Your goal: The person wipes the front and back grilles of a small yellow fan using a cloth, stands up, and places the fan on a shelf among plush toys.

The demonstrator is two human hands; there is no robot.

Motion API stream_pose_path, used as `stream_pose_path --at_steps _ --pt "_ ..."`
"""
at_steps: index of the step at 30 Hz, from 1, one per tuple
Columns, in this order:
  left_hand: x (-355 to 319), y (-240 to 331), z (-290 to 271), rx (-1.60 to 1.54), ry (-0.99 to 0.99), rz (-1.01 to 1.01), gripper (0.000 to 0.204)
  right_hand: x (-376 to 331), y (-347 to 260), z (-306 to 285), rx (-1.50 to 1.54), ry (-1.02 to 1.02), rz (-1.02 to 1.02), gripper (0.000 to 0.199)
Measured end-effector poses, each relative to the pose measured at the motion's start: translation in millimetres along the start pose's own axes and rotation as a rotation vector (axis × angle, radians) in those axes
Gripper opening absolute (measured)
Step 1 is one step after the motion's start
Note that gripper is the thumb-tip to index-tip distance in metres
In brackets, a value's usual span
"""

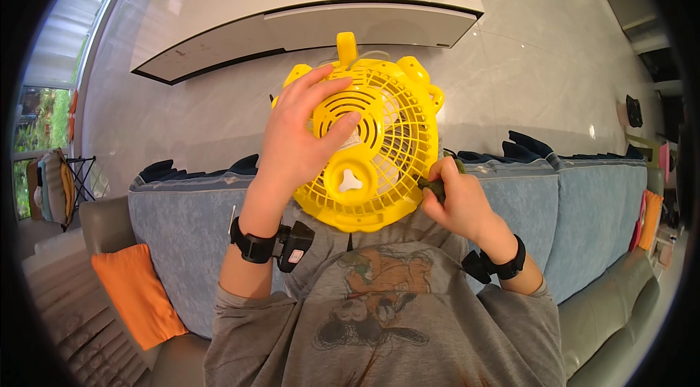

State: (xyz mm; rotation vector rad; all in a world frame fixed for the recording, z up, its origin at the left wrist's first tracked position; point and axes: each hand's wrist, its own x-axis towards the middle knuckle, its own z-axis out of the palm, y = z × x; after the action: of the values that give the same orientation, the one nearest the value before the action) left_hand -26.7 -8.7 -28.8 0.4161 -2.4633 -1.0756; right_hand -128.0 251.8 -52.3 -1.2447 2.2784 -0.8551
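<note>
A yellow plastic fan (350, 205) rests on my lap with its slotted rear cover and grille turned up. A white three-armed knob (351, 181) sits in the round recess near its lower edge. My left hand (299, 124) lies over the left part of the cover, fingers spread and touching it. At the fan's lower right rim, my right hand (463, 201) is closed round a small dark green thing (435, 189) with a dark end by the grille. Its full shape is hidden by the fingers, and I cannot tell its kind.
I sit on a blue-covered sofa (189, 227) with an orange cushion (138, 296) at the left end. A low white table (372, 25) with a black edge stands ahead. Folding rack (79, 176) with cloths is by the left window.
</note>
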Motion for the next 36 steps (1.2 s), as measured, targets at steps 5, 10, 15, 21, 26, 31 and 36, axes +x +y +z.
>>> stream_pose_path --at_steps 5,10,15,21,26,31,36 --pt "-1 -1 -1 0.004 0.008 -0.007 0.041 3 -6 -1 0.08 0.062 -0.051 0.03" --pt "-2 -2 0 0.009 0.007 0.001 0.041 -8 -19 -23 0.117 0.119 -0.054 0.029" --pt "-1 -3 0 0.015 0.01 0.019 0.041 2 -30 -27 0.077 0.058 -0.046 0.029" --pt "-2 -3 1 0.038 0.019 0.013 0.041 14 -28 -20 0.009 0.065 -0.073 0.029" --pt "-2 -3 1 0.027 0.024 0.018 0.042 18 -35 -14 0.118 0.166 -0.123 0.03" --pt "-3 -3 0 0.041 0.016 0.026 0.042 11 -31 -11 0.083 0.185 -0.211 0.032" --pt "-3 -5 2 0.034 0.027 0.041 0.042 0 -29 -16 0.073 0.234 -0.269 0.031"
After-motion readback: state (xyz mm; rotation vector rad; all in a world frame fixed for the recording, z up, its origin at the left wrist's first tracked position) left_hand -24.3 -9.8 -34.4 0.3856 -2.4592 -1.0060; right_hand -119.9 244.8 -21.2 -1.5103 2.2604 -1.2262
